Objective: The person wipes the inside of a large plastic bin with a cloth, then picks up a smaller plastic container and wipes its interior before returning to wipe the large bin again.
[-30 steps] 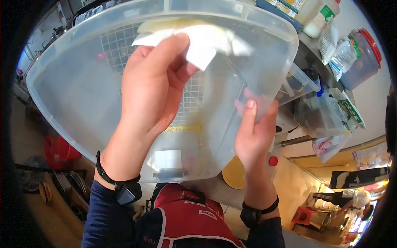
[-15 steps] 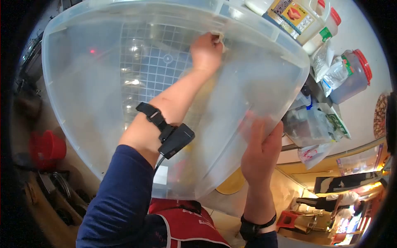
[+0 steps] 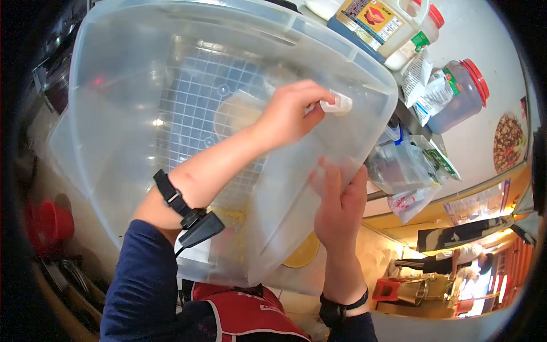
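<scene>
A large translucent plastic storage bin (image 3: 122, 114) is tipped in front of me, its open side toward me. Inside it, my left hand (image 3: 292, 111) is closed on a crumpled white cloth (image 3: 338, 103), pressed near the upper right wall. Whether it is cloth or paper is hard to tell. My right hand (image 3: 342, 208) grips the lower right wall, thumb on the near side, with other fingers showing blurred through the plastic. A grid pattern (image 3: 191, 108) shows at the bin's bottom.
Right of the bin are a large labelled jug (image 3: 373, 25), a red-lidded plastic jar (image 3: 458, 94) and several plastic bags (image 3: 399, 165). A red bucket (image 3: 56, 220) sits at the lower left. Farther back at right, a person (image 3: 456, 262) is near a red stool (image 3: 386, 289).
My left hand has moved the white cloth from the bin's upper middle to the right and down along the wall. The bin sits slightly further left in view; my right hand keeps its grip.
</scene>
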Tool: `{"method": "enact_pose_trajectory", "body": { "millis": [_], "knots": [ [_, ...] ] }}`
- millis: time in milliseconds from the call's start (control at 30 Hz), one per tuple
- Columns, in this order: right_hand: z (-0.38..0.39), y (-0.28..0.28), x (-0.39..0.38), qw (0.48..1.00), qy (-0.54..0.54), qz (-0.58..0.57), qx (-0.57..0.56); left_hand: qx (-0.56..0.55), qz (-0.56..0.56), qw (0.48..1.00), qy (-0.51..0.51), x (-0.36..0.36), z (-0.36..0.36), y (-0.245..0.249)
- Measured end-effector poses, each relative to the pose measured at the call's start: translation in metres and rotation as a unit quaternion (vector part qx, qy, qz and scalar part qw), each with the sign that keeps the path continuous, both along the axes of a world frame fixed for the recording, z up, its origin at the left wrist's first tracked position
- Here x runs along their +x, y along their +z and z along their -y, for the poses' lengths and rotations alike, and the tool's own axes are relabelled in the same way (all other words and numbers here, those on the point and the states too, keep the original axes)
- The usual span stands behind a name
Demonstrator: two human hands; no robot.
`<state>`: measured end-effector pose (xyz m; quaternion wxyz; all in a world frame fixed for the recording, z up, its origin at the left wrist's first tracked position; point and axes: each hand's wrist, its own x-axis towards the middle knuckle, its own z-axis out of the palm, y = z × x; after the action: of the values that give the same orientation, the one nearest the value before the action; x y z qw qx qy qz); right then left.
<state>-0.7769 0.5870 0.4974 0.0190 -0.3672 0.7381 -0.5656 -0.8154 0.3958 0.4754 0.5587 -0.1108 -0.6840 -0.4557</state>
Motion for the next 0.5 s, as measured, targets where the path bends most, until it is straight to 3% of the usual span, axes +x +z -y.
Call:
{"method": "enact_pose_trajectory", "body": {
  "millis": [100, 167, 267, 433, 500],
  "knots": [
    [0.003, 0.000, 0.000, 0.999, -0.003, 0.039, -0.034, -0.001, 0.037, 0.999, 0.038, 0.015, -0.007, 0.013],
    [0.005, 0.000, 0.002, 0.998, -0.004, 0.045, -0.043, 0.119, -0.056, 0.981, 0.146, 0.012, -0.009, 0.028],
    [0.007, 0.002, 0.005, 0.997, -0.001, 0.063, -0.049, 0.023, -0.129, 0.974, 0.186, 0.007, -0.019, 0.045],
    [0.000, 0.001, 0.001, 0.998, -0.025, 0.054, -0.013, 0.047, -0.133, 0.986, 0.087, -0.001, -0.035, 0.042],
    [-0.001, 0.000, 0.000, 0.998, -0.014, 0.056, -0.029, 0.010, -0.078, 0.996, 0.047, -0.003, -0.024, 0.029]
  ]
}}
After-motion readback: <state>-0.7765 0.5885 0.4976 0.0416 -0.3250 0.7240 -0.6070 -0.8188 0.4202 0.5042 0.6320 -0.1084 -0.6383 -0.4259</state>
